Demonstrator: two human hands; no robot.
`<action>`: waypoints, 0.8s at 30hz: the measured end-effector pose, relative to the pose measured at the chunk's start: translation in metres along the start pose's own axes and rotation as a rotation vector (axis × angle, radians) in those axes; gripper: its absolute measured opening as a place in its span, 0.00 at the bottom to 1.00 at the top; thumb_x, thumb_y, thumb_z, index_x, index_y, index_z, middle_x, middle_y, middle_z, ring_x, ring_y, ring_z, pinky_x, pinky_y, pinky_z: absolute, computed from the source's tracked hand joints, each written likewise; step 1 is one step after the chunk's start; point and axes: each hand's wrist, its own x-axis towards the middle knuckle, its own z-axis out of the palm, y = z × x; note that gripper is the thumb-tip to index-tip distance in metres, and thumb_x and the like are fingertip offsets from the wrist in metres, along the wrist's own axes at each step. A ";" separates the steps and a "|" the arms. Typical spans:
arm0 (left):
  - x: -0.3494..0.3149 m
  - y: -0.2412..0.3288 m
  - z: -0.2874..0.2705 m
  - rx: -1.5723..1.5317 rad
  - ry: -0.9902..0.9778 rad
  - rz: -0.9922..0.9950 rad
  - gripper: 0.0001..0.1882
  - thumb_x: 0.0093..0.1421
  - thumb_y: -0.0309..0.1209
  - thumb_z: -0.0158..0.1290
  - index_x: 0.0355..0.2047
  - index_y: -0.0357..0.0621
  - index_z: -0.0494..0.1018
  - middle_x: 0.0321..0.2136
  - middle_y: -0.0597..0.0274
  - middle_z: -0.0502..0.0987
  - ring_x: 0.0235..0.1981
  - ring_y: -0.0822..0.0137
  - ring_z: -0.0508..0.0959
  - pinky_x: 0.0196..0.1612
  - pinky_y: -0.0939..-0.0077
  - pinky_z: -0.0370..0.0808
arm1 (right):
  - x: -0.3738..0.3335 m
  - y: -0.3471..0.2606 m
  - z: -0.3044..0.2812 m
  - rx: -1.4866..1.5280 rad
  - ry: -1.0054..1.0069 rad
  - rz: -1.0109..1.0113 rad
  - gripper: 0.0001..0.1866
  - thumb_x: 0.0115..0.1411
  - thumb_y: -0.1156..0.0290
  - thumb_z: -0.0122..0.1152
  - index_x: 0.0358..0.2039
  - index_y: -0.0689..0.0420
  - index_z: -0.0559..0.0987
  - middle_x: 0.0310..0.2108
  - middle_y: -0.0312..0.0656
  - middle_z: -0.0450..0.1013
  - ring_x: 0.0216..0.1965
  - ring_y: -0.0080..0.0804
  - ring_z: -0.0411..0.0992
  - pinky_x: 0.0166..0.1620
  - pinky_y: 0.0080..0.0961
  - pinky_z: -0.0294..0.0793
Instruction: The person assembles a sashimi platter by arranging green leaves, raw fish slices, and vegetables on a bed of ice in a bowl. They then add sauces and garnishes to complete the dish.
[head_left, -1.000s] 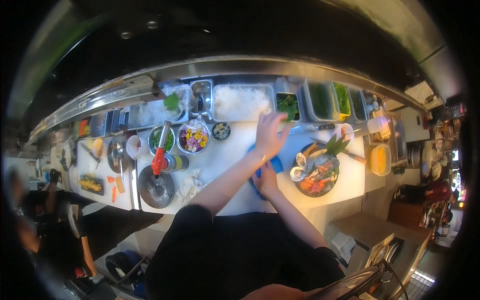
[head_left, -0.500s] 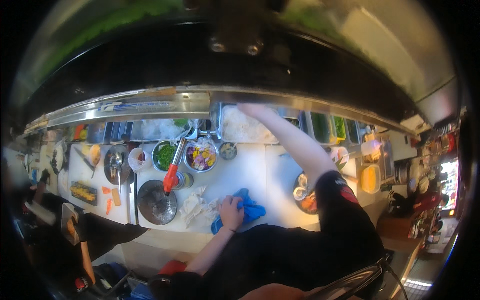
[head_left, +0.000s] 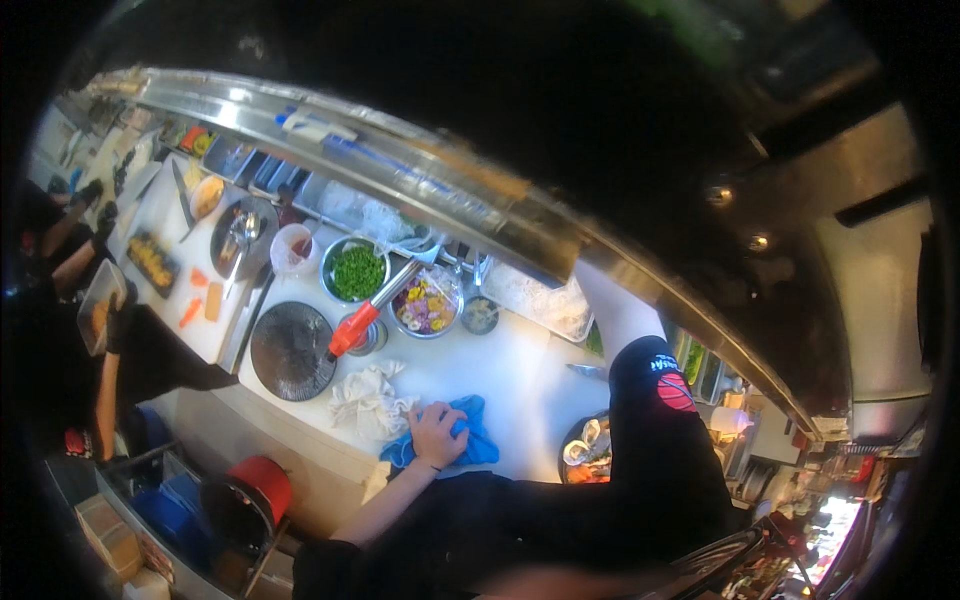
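Observation:
My left hand (head_left: 435, 437) lies on a crumpled blue cloth (head_left: 477, 440) near the front edge of the white work surface, its fingers spread over the fabric. Beside it is a crumpled white cloth (head_left: 365, 395). My right forearm (head_left: 622, 308) reaches up and away under the metal shelf edge, which hides the hand. Close to that arm stands a steel tray of shredded white food (head_left: 540, 300). Partly behind my right sleeve sits a dark plate of food with oyster shells (head_left: 586, 452).
Left of the cloths are a dark round plate (head_left: 293, 352), a red-handled kitchen torch (head_left: 352, 330), a bowl of chopped greens (head_left: 357, 272) and a bowl of colourful flowers (head_left: 427, 303). A metal shelf (head_left: 400, 165) overhangs the back. A co-worker's gloved hand (head_left: 122, 315) holds a container at far left.
The view has tilted and turned, shifting everything across the picture. My left hand's fingers have spread out on the blue cloth. My right hand, partly visible before, has gone behind the shelf edge.

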 end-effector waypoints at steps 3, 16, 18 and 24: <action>0.001 -0.001 -0.001 0.002 0.004 0.012 0.15 0.48 0.37 0.72 0.37 0.66 0.84 0.42 0.68 0.79 0.45 0.60 0.82 0.55 0.49 0.68 | -0.016 0.015 -0.019 0.033 -0.005 -0.023 0.17 0.67 0.62 0.68 0.53 0.53 0.90 0.45 0.50 0.88 0.47 0.48 0.87 0.53 0.44 0.84; -0.004 -0.004 0.000 -0.112 0.023 -0.040 0.15 0.48 0.37 0.72 0.38 0.64 0.84 0.42 0.69 0.79 0.46 0.62 0.82 0.55 0.51 0.69 | -0.055 0.072 -0.069 0.095 -0.039 0.038 0.16 0.66 0.63 0.69 0.51 0.53 0.91 0.43 0.50 0.88 0.45 0.48 0.87 0.52 0.44 0.85; -0.004 -0.004 0.000 -0.095 0.024 -0.038 0.15 0.48 0.38 0.72 0.38 0.65 0.85 0.42 0.69 0.79 0.46 0.62 0.82 0.55 0.51 0.69 | -0.058 0.076 -0.071 0.092 -0.046 0.045 0.15 0.66 0.63 0.69 0.51 0.53 0.91 0.43 0.50 0.88 0.45 0.48 0.87 0.52 0.44 0.85; -0.001 -0.004 -0.001 -0.106 0.063 -0.025 0.16 0.46 0.38 0.73 0.37 0.65 0.85 0.41 0.70 0.79 0.44 0.63 0.82 0.55 0.51 0.69 | -0.076 0.088 -0.080 0.111 -0.042 0.071 0.15 0.66 0.64 0.70 0.50 0.54 0.91 0.42 0.50 0.88 0.44 0.48 0.87 0.51 0.43 0.85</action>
